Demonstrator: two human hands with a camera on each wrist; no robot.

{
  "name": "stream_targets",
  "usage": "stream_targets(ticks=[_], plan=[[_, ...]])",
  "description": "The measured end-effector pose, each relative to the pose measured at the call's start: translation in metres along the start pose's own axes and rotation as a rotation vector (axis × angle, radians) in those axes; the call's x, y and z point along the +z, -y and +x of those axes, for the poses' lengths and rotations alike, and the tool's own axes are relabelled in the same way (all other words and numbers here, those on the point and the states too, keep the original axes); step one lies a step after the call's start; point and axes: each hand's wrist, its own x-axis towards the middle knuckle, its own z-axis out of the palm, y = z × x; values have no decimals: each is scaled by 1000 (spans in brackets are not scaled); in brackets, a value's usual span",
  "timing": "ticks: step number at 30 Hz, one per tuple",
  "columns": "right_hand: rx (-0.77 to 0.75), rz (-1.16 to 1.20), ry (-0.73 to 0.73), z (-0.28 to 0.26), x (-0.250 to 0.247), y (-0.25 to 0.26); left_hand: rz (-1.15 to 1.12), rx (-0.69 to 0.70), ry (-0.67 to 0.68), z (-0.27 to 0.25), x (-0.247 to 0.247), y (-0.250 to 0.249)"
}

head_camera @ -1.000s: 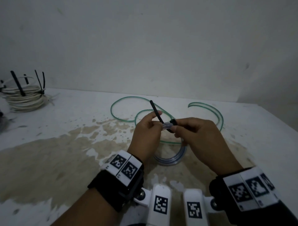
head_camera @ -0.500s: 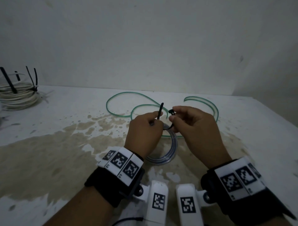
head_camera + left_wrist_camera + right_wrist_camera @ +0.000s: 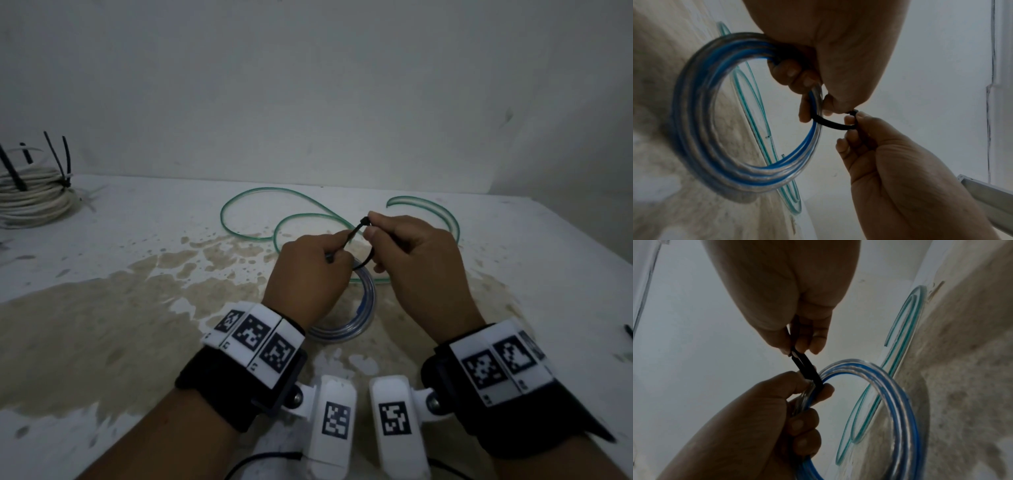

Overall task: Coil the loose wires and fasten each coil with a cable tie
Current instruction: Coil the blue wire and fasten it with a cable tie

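A coil of clear wire with a blue core (image 3: 356, 329) hangs just above the stained table (image 3: 102, 308). My left hand (image 3: 337, 250) grips its top, fingers curled round the strands (image 3: 795, 76). A black cable tie (image 3: 830, 125) loops round the strands there. My right hand (image 3: 373, 228) pinches the tie's head (image 3: 364, 221) and the strap near it, and the tie's other end runs down to my left thumb. In the right wrist view both legs of the tie (image 3: 807, 369) run from my right fingertips (image 3: 816, 345) to the coil (image 3: 898, 402). A loose green wire (image 3: 274, 214) lies behind.
At the far left stands a stack of white coils (image 3: 34, 202) with black ties sticking up. Another black tie (image 3: 628, 331) lies at the right edge of the view. A wall closes the back, and the table's right edge runs diagonally.
The tie's free tail, which stuck up over the coil, has swung over to the head in my right hand. The tie now forms a loop round the strands.
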Motion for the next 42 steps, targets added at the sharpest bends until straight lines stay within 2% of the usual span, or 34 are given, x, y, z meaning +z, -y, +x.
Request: stream_targets(ticks=[5, 12, 17, 19, 21, 24, 26, 33, 36, 40, 42], plan=[[26, -9, 20, 0, -1, -1, 7, 29, 9, 0, 0, 2], [225, 182, 122, 1, -8, 1, 28, 54, 18, -2, 1, 2], [346, 321, 229, 0, -9, 3, 70, 155, -32, -3, 3, 2], [328, 337, 191, 0, -9, 5, 63, 169, -58, -3, 4, 1], [288, 333, 98, 2, -10, 6, 9, 117, -91, -3, 4, -2], [243, 294, 17, 2, -9, 7, -27, 63, -29, -2, 5, -2], [226, 261, 18, 0, -8, 8, -22, 78, 13, -2, 6, 0], [257, 187, 102, -2, -8, 6, 16, 211, -21, -2, 8, 5], [264, 153, 147, -2, -8, 5, 23, 226, -24, -3, 8, 4], [205, 95, 22, -1, -8, 7, -81, 85, 17, -2, 8, 1], [191, 93, -16, -1, -9, 8, -162, 57, 61, -2, 7, 1]])
